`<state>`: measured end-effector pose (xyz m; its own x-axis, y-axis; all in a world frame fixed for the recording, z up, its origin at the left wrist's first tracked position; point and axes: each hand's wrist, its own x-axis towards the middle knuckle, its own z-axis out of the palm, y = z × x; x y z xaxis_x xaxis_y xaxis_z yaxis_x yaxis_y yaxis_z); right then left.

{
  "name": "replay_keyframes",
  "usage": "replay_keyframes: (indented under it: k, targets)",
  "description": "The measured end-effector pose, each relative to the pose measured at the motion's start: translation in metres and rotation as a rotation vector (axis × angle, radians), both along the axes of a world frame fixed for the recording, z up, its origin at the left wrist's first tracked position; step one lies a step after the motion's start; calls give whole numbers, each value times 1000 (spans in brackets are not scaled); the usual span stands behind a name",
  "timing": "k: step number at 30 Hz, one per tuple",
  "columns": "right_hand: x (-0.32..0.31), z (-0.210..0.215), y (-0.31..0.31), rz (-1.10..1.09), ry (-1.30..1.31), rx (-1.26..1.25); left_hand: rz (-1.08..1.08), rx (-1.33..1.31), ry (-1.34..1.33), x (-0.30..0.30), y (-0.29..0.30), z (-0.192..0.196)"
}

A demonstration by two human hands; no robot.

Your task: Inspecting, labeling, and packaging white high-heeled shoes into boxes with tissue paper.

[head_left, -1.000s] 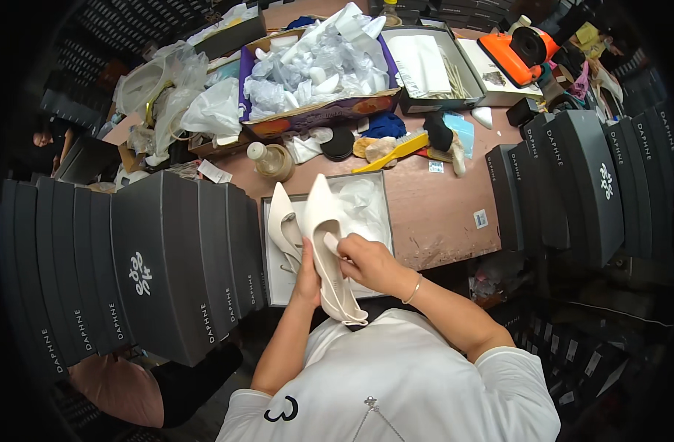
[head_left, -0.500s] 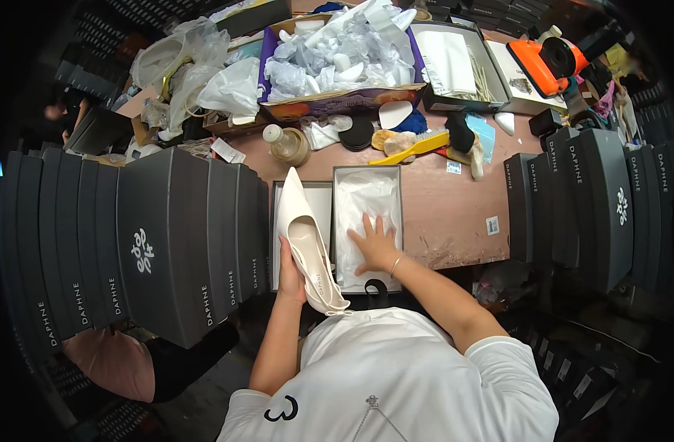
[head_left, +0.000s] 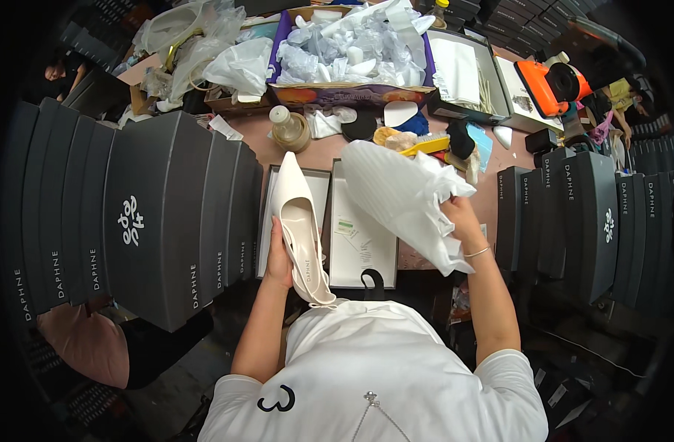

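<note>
My left hand (head_left: pixel 279 259) is closed round the side of a cream pointed-toe shoe (head_left: pixel 290 186), toe pointing away from me and a small bow at the heel end. Beneath the shoe lies a shallow grey-edged box part (head_left: pixel 321 184), partly covered. Beside it stands an open shoe box (head_left: pixel 363 267) with a pale inside, where a green-and-white label and a printed slip show. My right hand (head_left: pixel 464 222) grips a crumpled sheet of white tissue paper (head_left: pixel 399 190), raised over the right side of that box. The paper hides part of the box and some of my fingers.
Dark shoe boxes stand in rows at left (head_left: pixel 164 221) and right (head_left: pixel 591 221). Behind are a squat bottle (head_left: pixel 289 129), a yellow brush (head_left: pixel 427 144), a purple carton (head_left: pixel 352 96) of crumpled plastic and an orange device (head_left: pixel 543 88). A co-worker (head_left: pixel 628 110) is at far right.
My right hand has gone from lying spread on the tissue paper in the box to holding it up at the right, baring the box's inside. The shoe stays in my left hand.
</note>
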<state>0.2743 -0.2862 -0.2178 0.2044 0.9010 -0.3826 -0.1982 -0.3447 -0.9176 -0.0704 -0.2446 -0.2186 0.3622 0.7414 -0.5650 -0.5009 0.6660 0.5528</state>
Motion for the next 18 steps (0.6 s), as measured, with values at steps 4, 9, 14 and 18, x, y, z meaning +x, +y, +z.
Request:
replay_keyframes:
  k: [4, 9, 14, 18]
  targets:
    - [-73, 4, -1, 196, -590, 280, -89, 63, -86, 10, -1, 4]
    - [-140, -94, -21, 929, -1124, 309, -162, 53, -127, 12, -7, 4]
    - [-128, -81, -13, 376, -652, 208, -186, -60, -129, 12, -10, -4]
    - [-98, -43, 1, -130, 11, 58, -275, -175, -83, 26, -17, -30]
